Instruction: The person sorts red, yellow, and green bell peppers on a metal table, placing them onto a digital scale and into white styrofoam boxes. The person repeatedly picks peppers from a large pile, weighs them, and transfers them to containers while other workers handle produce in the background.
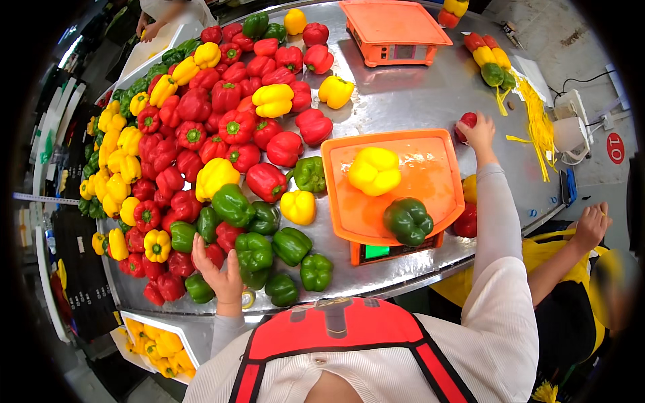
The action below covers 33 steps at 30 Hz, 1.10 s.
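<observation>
My right hand (pixel 478 132) is closed around a red bell pepper (pixel 466 126), beyond the right rim of an orange scale tray (pixel 335 221). In that tray lie a yellow bell pepper (pixel 374 171) and a dark green bell pepper (pixel 408 221), not touching each other. The tray sits on a scale with a lit green display (pixel 377 251). My left hand (pixel 221 274) has its fingers apart and holds nothing, over the near edge of the pepper pile, beside green bell peppers (pixel 253 252). A red pepper (pixel 465 221) and a yellow one (pixel 469 188) lie between the tray and my right forearm.
A large heap of red, yellow and green peppers (pixel 194 105) covers the metal table's left side. A second orange scale (pixel 395 22) stands at the back. At right are packed peppers (pixel 486 63) and yellow mesh nets (pixel 536 121). Co-workers' hands show at right (pixel 593 221) and top left (pixel 149 29).
</observation>
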### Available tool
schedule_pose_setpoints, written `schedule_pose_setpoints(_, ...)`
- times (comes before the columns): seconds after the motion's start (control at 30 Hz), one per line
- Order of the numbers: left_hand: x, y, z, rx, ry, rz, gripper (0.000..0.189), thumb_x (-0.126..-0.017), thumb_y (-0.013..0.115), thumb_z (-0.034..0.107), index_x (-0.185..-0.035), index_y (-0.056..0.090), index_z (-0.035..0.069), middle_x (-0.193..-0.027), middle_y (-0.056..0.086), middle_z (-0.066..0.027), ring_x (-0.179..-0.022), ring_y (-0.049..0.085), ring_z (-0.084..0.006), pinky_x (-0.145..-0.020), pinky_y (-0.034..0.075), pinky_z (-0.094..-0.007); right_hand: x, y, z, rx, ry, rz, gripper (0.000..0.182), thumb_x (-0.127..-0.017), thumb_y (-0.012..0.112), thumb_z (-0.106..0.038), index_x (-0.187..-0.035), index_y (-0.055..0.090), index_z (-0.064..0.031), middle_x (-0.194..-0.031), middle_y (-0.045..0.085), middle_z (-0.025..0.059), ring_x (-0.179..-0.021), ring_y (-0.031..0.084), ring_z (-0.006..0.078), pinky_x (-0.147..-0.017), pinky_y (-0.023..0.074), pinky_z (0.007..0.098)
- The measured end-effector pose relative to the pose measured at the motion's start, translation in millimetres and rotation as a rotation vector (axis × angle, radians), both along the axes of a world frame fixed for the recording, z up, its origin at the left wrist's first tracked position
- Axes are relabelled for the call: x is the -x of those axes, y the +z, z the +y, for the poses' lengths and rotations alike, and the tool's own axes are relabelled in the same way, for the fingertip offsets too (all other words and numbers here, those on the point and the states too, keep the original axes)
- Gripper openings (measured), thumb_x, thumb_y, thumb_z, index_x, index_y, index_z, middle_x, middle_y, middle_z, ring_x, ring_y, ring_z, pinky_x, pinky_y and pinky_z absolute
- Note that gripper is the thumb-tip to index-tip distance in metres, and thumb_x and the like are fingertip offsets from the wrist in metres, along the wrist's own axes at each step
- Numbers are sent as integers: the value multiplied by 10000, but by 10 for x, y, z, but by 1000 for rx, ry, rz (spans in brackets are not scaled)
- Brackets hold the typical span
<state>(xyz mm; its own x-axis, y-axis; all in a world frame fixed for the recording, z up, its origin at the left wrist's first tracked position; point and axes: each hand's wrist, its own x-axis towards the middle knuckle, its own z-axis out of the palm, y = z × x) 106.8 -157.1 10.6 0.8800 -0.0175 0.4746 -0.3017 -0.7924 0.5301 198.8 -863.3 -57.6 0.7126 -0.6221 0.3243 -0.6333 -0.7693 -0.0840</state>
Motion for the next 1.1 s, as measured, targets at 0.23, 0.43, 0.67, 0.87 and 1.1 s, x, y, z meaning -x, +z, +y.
schedule_pose_setpoints(0.23, -147, 144, -215, 10, -74, -16, 685, -876, 710, 161, -1450, 387, -26, -1502, 404, -238, -1364, 404, -406, -1138, 303, -490, 214, 1646, 2481, -567, 1379, 111, 837, -671, 870, -277, -1407, 516, -95, -1464, 465, 185, -1346, 467, 367, -1122, 385, 428)
schedule_pose_setpoints(0.43, -220, 144, -234, 14, -86, -33, 681, -883, 708, 171, -1450, 385, -25, -1502, 401, -241, -1361, 410, -406, -1135, 310, -489, 18, 1481, 2132, -675, 1118, -78, 654, -723, 830, -198, -1301, 562, -50, -1273, 573, 137, -1169, 591, 280, -997, 476, 388)
schedule_pose_setpoints(0.67, -197, 111, -241, 2, -108, -29, 674, -859, 736, 191, -1420, 435, -31, -1481, 423, -243, -1351, 416, -407, -1132, 316, -479, -445, 519, 467, -269, 418, -129, 680, -783, 784, -383, -1333, 568, -48, -1328, 565, 177, -1206, 570, 358, -1005, 474, 405)
schedule_pose_setpoints(0.87, -168, 138, -318, -7, -122, 18, 616, -847, 745, 182, -1385, 494, 17, -1476, 439, -221, -1357, 403, -407, -1131, 310, -493, -284, 248, 522, -225, 455, -138, 724, -801, 782, -384, -1389, 531, -43, -1389, 544, 191, -1269, 535, 350, -1064, 430, 415)
schedule_pose_setpoints(1.1, -242, 79, -490, -74, -217, 45, 590, -835, 743, 161, -1358, 512, 15, -1440, 488, -190, -1361, 408, -408, -1130, 311, -502, 1231, 1765, 2253, -809, 1091, 186, 850, -685, 894, -275, -1413, 506, -70, -1445, 498, 159, -1343, 482, 333, -1092, 400, 442)
